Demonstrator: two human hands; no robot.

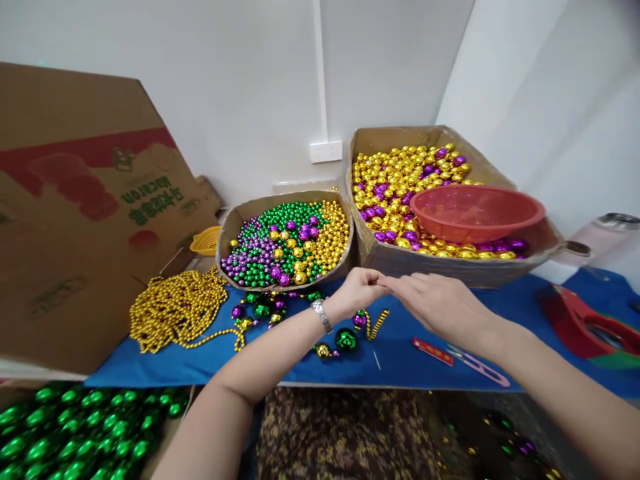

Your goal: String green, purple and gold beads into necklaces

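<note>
My left hand (357, 291), with a silver watch on its wrist, is closed in a pinch. My right hand (443, 303) meets it at the fingertips, its fingers pressed together over a hidden thumb. Whatever lies between the fingertips is too small or too hidden to make out. Just below on the blue cloth (305, 363) are a large green bead (346, 340), a short gold bead string (376, 325) and a thin white stick (377, 361). Pink-handled thread snips (483, 367) and a red packet (433, 351) lie under my right wrist.
A carton of small mixed beads (285, 243) stands behind my left hand. A larger carton of gold and purple beads (395, 193) holds a red basin (477, 213). Gold bead strings (180, 310) lie left, red ribbon (590, 327) right. Green beads (80, 427) fill the lower left.
</note>
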